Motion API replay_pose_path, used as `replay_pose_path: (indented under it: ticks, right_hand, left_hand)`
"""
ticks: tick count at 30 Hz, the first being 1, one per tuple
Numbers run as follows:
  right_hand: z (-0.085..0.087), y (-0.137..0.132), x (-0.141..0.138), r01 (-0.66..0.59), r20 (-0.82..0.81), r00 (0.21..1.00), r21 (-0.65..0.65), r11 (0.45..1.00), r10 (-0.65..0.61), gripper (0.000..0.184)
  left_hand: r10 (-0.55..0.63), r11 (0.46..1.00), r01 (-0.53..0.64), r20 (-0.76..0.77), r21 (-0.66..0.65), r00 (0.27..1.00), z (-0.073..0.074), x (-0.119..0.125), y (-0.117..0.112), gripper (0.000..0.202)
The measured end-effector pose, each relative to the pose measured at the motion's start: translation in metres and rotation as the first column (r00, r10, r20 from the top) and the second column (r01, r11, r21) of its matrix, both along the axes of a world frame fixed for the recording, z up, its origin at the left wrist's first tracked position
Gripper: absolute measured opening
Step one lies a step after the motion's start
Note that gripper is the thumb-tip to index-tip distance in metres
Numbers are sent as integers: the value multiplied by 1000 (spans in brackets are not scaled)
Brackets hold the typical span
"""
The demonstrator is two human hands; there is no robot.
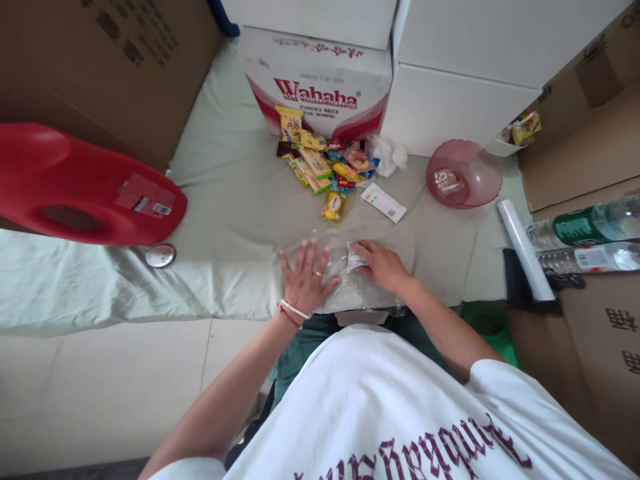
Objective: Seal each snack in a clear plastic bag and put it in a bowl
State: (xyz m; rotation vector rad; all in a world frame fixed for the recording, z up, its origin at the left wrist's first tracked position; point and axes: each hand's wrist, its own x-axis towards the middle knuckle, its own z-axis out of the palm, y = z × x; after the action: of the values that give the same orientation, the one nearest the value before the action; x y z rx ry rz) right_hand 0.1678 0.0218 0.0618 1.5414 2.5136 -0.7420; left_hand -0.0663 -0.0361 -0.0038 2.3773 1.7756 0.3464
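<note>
Left hand (306, 277) is lying flat, fingers spread, on clear plastic (345, 293). Right hand (383, 265) is touching a label (354, 261); can't tell if gripping.

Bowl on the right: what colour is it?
The bowl is translucent pinkish red, best seen in the head view.

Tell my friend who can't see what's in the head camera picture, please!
A person's left hand lies spread on clear plastic over a pale green cloth, while the right hand touches a small white label. Beyond are wrapped snacks in a pile, a white and red box and a pink bowl.
</note>
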Motion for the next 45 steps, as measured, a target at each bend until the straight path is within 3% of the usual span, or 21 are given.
replay_pose_path:
  ticks: [2,4,9,13,16,21,25,29,31,35,38,41,43,45]
  right_hand:
    - [-3,-2,-4,53,5,999,14,998,-53,62]
    - [-2,-3,-6,101,19,995,23,995,-101,62]
    - [-1,9,9,259,78,961,64,964,-264,65]
    - [5,22,37,319,127,935,103,942,-330,62]
    - [20,23,47,313,96,940,137,940,-328,61]
    - [49,11,21,175,66,980,136,975,-185,63]
    - [53,6,2,-15,193,981,14,1000,12,57]
    - [50,-5,23,-254,187,938,-199,946,291,42]
    - [47,-15,50,-262,177,933,-267,927,314,43]
    - [51,-27,106,-90,241,956,-299,950,166,54]
    - [66,-21,121,101,226,972,-146,984,-67,54]
    - [82,-7,99,205,110,971,68,976,-212,60]
    - [86,1,70,166,100,979,98,981,-176,62]
    - [83,6,39,57,155,986,47,997,-64,56]
  left_hand:
    - [-194,981,194,32,-7,981,-4,0,-7,55]
    - [-301,952,304,55,-43,952,-5,3,-9,53]
    - [-79,987,83,36,-135,996,4,7,3,70]
    - [-94,973,93,6,-211,996,10,1,8,78]
    - [-99,967,93,-14,-239,995,12,-3,9,85]
    - [-102,968,91,-35,-235,994,12,0,6,95]
    - [-112,968,94,-65,-232,992,15,3,5,106]
    - [-96,964,71,-88,-255,991,15,4,6,111]
    - [-99,961,71,-92,-268,991,14,3,6,113]
    - [-112,954,78,-102,-288,988,14,3,7,116]
    - [-106,947,62,-124,-316,987,16,6,8,118]
    - [-97,942,42,-150,-333,984,17,10,8,118]
    - [-89,945,32,-161,-327,983,18,12,8,117]
    - [-77,946,20,-164,-322,983,18,13,8,119]
